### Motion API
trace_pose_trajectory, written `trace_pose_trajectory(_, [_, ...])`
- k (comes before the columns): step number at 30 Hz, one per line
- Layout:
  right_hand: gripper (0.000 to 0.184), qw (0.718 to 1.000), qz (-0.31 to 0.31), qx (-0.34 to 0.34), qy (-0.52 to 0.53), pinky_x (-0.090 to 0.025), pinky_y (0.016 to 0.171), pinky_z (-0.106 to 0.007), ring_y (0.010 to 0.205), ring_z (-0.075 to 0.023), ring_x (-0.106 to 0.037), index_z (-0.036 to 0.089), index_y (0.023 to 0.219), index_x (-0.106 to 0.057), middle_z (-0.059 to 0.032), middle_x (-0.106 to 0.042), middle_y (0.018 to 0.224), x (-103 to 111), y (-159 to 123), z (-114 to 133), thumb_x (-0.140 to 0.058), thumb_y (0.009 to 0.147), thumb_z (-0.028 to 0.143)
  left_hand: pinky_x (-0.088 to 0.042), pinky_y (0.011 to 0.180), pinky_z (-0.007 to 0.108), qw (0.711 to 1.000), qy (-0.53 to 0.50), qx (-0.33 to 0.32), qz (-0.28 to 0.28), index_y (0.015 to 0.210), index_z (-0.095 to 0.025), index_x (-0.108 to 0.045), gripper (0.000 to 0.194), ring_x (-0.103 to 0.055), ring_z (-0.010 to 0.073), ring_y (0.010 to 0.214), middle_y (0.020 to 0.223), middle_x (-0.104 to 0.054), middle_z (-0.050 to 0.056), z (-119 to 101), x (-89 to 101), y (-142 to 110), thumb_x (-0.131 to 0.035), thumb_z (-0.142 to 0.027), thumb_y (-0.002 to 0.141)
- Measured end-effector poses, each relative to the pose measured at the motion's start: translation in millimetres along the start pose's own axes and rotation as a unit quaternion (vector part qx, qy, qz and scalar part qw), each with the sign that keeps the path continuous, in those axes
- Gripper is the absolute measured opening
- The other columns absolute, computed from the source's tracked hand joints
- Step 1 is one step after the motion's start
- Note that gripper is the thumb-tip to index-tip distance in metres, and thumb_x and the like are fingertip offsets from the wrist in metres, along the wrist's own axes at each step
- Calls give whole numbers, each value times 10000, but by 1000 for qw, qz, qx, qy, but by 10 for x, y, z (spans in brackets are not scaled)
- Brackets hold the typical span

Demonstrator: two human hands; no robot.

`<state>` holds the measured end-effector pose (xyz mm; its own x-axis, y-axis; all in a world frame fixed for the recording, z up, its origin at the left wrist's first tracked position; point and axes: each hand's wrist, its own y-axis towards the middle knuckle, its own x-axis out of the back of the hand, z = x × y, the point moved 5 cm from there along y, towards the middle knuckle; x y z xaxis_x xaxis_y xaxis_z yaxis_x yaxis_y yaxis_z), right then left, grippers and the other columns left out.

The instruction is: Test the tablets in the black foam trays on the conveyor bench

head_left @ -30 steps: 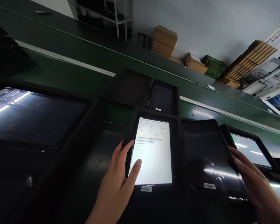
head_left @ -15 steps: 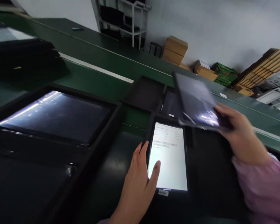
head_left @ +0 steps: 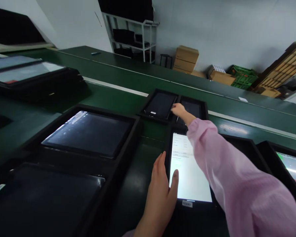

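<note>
My right hand (head_left: 179, 109) is stretched forward, its fingers closed at the right edge of a dark tablet (head_left: 160, 104). That tablet lies in the left compartment of a black tray, with a small white label at its near edge. Beside it, partly hidden by my right arm, another dark tablet (head_left: 192, 108) fills the right compartment. Nearer to me, a tablet with a lit white screen (head_left: 187, 177) lies in a black tray (head_left: 244, 144). My left hand (head_left: 161, 191) rests at that screen's left edge, fingers extended and thumb apart, gripping nothing.
Two dark tablets (head_left: 88, 135) lie in a large black tray on the left. Stacked trays with tablets (head_left: 27, 72) stand farther back. At right is a tray with a lit tablet (head_left: 293, 168). Green work surfaces carry a white stripe (head_left: 115, 86); boxes (head_left: 186, 57) stand by the wall.
My right hand has carried the dark tablet from the right over to the far tray's left compartment, which was bare before. The left hand stays by the lit tablet.
</note>
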<state>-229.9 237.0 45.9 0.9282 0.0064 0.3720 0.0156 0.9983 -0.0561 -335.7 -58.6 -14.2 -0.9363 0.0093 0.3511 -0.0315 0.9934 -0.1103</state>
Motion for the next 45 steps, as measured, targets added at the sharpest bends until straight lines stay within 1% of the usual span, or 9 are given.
trace_pose_trajectory(4, [224, 993, 12, 60, -100, -539, 1106, -525, 1212, -248, -683, 158, 1164, -723, -88, -729, 1270, 596, -401, 105, -732, 983, 289, -355, 1268, 648, 998, -26, 63, 7, 1679, -197, -322, 710, -311, 368, 1616, 1756, -328, 165, 36, 57, -40, -381, -565, 1075])
trace_pose_trajectory(9, [192, 974, 31, 151, -167, -579, 1071, -464, 1145, -244, -728, 254, 1054, -807, -56, -787, 1167, 1158, -1808, -191, -638, 967, 229, -317, 1283, 646, 991, -16, 121, 50, 1710, -182, -256, 893, -271, 358, 1629, 1771, -285, 138, 92, 70, -65, -253, -745, 1016])
trace_pose_trajectory(11, [166, 960, 54, 198, -191, -589, 1064, -415, 1263, -249, -677, 295, 940, -829, -41, -777, 1191, 1200, -2382, -372, -677, 936, 228, -297, 1288, 653, 991, -6, 128, 50, 1712, -189, -254, 933, -261, 354, 1632, 1772, -283, 129, 86, 68, -77, -219, -786, 996])
trace_pose_trajectory(13, [272, 902, 101, 315, -278, -587, 1088, -400, 1442, -239, -540, 320, 1080, -820, -48, -724, 1332, 1101, -2869, -463, -620, 970, 173, -304, 1280, 663, 990, 3, 134, 39, 1709, -203, -268, 945, -260, 356, 1633, 1773, -284, 123, 80, 68, -86, -225, -809, 985])
trace_pose_trajectory(16, [327, 853, 154, 366, -339, -564, 1144, -487, 1596, -268, -315, 315, 1159, -792, -51, -602, 1520, 924, -3238, -565, -584, 970, 147, -330, 1270, 663, 991, 1, 135, 19, 1697, -263, -312, 885, -249, 351, 1638, 1776, -288, 92, 80, 78, -92, -295, -800, 993])
trace_pose_trajectory(31, [336, 865, 76, 335, -366, -545, 1090, -724, 1639, -339, -165, 288, 1227, -740, -128, -475, 1572, 828, -3172, -605, -540, 1017, 118, -389, 1262, 530, 969, -124, 153, -150, 1278, -386, -771, 473, -586, 319, 1423, 1452, -708, 4, 254, 400, 40, -618, -690, 949])
trace_pose_trajectory(36, [285, 876, 125, 341, -319, -488, 1191, -638, 1634, -313, -204, 318, 1150, -783, -64, -534, 1569, 789, -3162, -543, -571, 1016, 183, -552, 1008, 295, 949, -208, 130, -199, 1100, -314, -818, 302, -722, 216, 1133, 1178, -796, 16, 125, 421, 42, -676, -534, 950])
trace_pose_trajectory(41, [266, 876, 140, 360, -288, -349, 1318, -503, 1626, -250, -274, 309, 995, -802, 37, -631, 1505, 759, -3209, -536, -575, 1003, 171, -484, 540, 183, 903, -340, 94, -246, 648, -219, -633, 298, -513, 104, 581, 652, -512, -36, -1, 407, 53, -829, -405, 775])
trace_pose_trajectory(45, [270, 889, 76, 318, -320, -406, 1238, -683, 1634, -317, -233, 289, 1022, -790, -40, -596, 1531, 779, -3147, -609, -575, 1001, 126, -346, 393, 177, 822, -457, 227, -254, 593, -183, -509, 296, -365, 69, 460, 606, -375, -45, 12, 316, 120, -624, -208, 865])
